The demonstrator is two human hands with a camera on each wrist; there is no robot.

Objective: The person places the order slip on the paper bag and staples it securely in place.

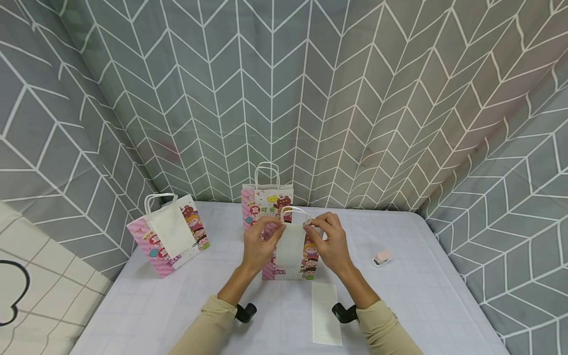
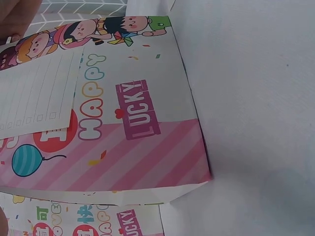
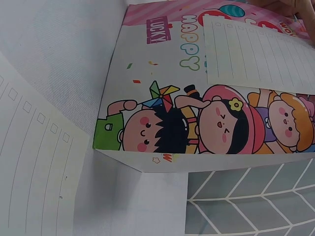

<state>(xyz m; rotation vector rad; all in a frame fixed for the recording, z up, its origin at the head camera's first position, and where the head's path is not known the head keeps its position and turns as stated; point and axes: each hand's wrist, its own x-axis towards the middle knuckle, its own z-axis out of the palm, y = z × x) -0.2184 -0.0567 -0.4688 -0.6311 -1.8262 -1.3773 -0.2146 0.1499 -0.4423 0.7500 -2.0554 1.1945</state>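
A small paper gift bag (image 1: 309, 256) with cartoon children and "LUCKY" print stands upright before me, its white handle (image 1: 296, 209) raised. Over its front hangs a lined checklist sheet (image 1: 289, 249) with little boxes along one edge. My left hand (image 1: 259, 249) pinches the sheet's top left corner at the bag's rim. At the top right corner, my right hand (image 1: 332, 244) pinches the sheet and rim the same way. In the left wrist view the sheet (image 2: 39, 96) covers part of the printed front; the right wrist view shows the sheet (image 3: 258, 54) above the cartoon faces.
Behind stands a second matching bag (image 1: 267, 197). A third bag (image 1: 146, 241), tilted, with a sheet (image 1: 174, 229) on its front, is at the left. A loose checklist sheet (image 1: 326, 315) lies near my right wrist. A small pink stapler (image 1: 382, 257) sits on the right.
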